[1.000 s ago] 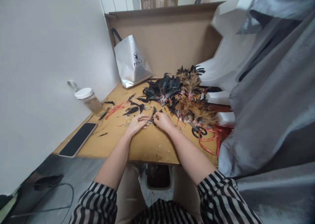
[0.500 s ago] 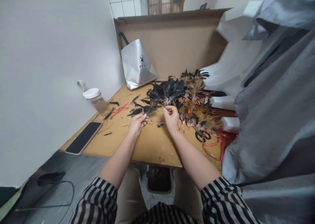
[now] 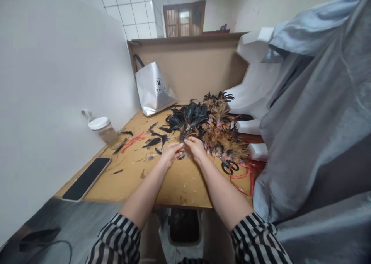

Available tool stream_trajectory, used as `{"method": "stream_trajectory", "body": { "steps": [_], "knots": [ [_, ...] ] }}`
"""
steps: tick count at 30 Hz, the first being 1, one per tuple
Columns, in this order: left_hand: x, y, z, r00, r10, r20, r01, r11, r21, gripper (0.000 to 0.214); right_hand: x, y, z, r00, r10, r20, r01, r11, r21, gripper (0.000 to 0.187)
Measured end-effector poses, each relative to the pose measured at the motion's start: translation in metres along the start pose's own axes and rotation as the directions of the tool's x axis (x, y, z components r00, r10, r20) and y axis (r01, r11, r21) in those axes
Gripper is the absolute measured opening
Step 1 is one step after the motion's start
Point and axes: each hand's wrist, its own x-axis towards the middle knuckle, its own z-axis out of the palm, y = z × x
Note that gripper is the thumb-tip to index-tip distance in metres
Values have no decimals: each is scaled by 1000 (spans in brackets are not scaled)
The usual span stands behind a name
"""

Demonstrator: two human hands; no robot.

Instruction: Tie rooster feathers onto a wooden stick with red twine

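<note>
A small tuft of dark brown feathers stands up from between my fingertips. My left hand is closed in a pinch at the base of that tuft. Touching it there, my right hand is also pinched; whether its fingertips hold the same quills or another feather is hidden. Right behind lies a pile of glossy black feathers. To the right of my right hand are bundles of brown feathers with reddish bases. Loose black feathers lie scattered left of my hands.
Black-handled scissors and red plastic string lie at right. More red string, a lidded jar and a phone are on the left. A silver bag stands behind; grey cloth hangs at right. A bin sits below the table edge.
My hands were apart and have come together, the left moving right with the feather tuft until both meet at its base. The camera view has tilted up and shifted slightly.
</note>
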Motion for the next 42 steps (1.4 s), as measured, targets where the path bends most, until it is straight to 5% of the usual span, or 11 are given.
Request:
{"method": "stream_trajectory", "body": {
  "steps": [5,11,21,27,32,42],
  "knots": [
    [10,-4,-16,978,207,22,-207,956,206,29,4,6,-1,996,-85,4,84,980,-180,21],
    [9,-10,-28,976,219,-13,-212,955,207,28,3,16,10,999,-9,44,19,976,-218,19],
    [0,-4,-24,911,412,-31,-362,833,418,16,3,16,6,978,-195,75,205,830,-518,16],
    [0,-6,-23,976,197,-97,-178,967,181,18,2,20,12,994,-65,91,81,979,-186,15],
    [2,-7,-23,990,110,-84,-117,990,-83,16,-1,18,16,997,-5,74,8,999,-36,17],
    [1,-8,-22,965,261,8,-260,957,131,24,-1,19,18,1000,-22,-10,21,999,-24,29]
  ]
}}
